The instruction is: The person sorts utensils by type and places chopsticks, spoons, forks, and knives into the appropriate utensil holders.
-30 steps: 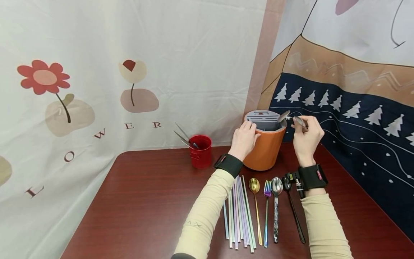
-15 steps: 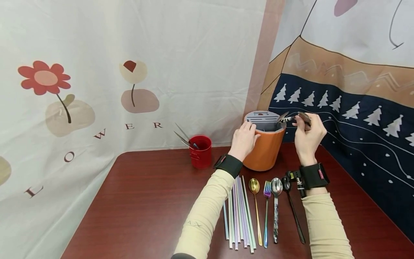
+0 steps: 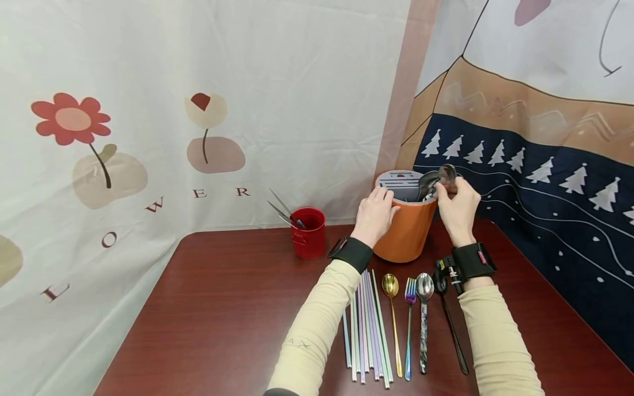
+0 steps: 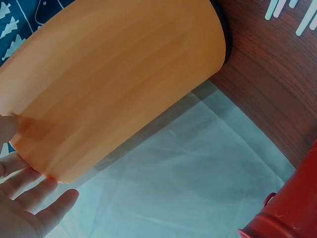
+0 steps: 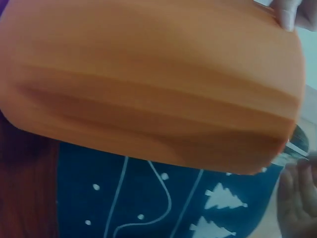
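Note:
An orange utensil holder (image 3: 403,236) with a grey slotted top stands at the back right of the table. My left hand (image 3: 373,217) grips its rim from the left, with the thumb on the near side; the left wrist view shows the fingers at the same rim. At the holder's right side my right hand (image 3: 458,212) pinches a spoon (image 3: 447,172), bowl up, over the opening. Another spoon (image 3: 427,183) leans in the holder beside it. The lower part of the held spoon is hidden. In the right wrist view the right fingers (image 5: 297,193) are partly cut off.
On the table in front lie several pastel chopsticks (image 3: 366,330), a gold spoon (image 3: 390,286), a rainbow fork (image 3: 410,291), a silver spoon with a patterned handle (image 3: 424,286) and a black spoon (image 3: 448,319). A red cup (image 3: 308,236) with utensils stands left. Cloth hangs behind.
My right hand first drew slightly away to the right, then moved left to the holder's rim, and the spoon in it now stands bowl up. My left hand has stayed on the rim.

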A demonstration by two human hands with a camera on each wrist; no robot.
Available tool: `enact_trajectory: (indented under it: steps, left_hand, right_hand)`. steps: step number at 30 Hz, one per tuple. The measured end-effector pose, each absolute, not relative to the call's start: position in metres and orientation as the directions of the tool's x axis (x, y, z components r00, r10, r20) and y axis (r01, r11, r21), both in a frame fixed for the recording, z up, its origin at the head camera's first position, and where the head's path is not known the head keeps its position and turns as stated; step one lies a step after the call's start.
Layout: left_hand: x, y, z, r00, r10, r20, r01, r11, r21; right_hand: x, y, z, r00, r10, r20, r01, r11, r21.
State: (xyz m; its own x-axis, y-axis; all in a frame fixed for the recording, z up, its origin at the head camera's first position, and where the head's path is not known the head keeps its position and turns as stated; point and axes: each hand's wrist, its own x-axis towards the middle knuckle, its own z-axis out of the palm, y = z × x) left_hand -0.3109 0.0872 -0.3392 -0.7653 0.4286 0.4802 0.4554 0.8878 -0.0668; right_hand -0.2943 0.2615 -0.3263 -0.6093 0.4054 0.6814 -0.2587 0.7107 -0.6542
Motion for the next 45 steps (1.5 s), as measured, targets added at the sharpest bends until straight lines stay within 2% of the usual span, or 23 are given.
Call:
enact_trajectory:
  steps: [6, 15, 22, 27, 33, 36, 40, 45]
  left_hand:
    - [-0.311, 0.089, -0.340, -0.762, 0.432, 0.482, 0.469, 0.882, -0.049]
    - [-0.312, 0.088, -0.339, -0.772, 0.427, 0.472, 0.463, 0.885, -0.043]
    - [-0.313, 0.087, -0.339, -0.770, 0.423, 0.477, 0.462, 0.886, -0.041]
    - [-0.312, 0.087, -0.339, -0.770, 0.425, 0.477, 0.463, 0.885, -0.041]
    - [-0.312, 0.087, -0.339, -0.766, 0.423, 0.484, 0.461, 0.886, -0.046]
    - [-0.312, 0.087, -0.340, -0.747, 0.426, 0.510, 0.467, 0.883, -0.054]
    - [-0.313, 0.087, -0.341, -0.727, 0.428, 0.537, 0.472, 0.879, -0.061]
    - [-0.313, 0.087, -0.340, -0.739, 0.430, 0.519, 0.471, 0.880, -0.058]
  right_hand:
    - [-0.297, 0.261, -0.336, -0.672, 0.383, 0.634, -0.206, 0.726, -0.656]
    - [-0.292, 0.264, -0.344, -0.683, 0.412, 0.603, -0.175, 0.709, -0.683]
    - [-0.278, 0.264, -0.355, -0.679, 0.424, 0.600, -0.168, 0.705, -0.689]
    - [-0.264, 0.262, -0.366, -0.699, 0.405, 0.589, -0.167, 0.709, -0.685]
    - [-0.248, 0.263, -0.381, -0.753, 0.343, 0.562, -0.171, 0.723, -0.670]
    - [-0.239, 0.266, -0.388, -0.803, 0.270, 0.532, -0.194, 0.726, -0.660]
    - [-0.228, 0.271, -0.392, -0.875, 0.145, 0.461, -0.209, 0.747, -0.631]
    - [-0.218, 0.278, -0.394, -0.933, 0.059, 0.356, -0.171, 0.797, -0.579]
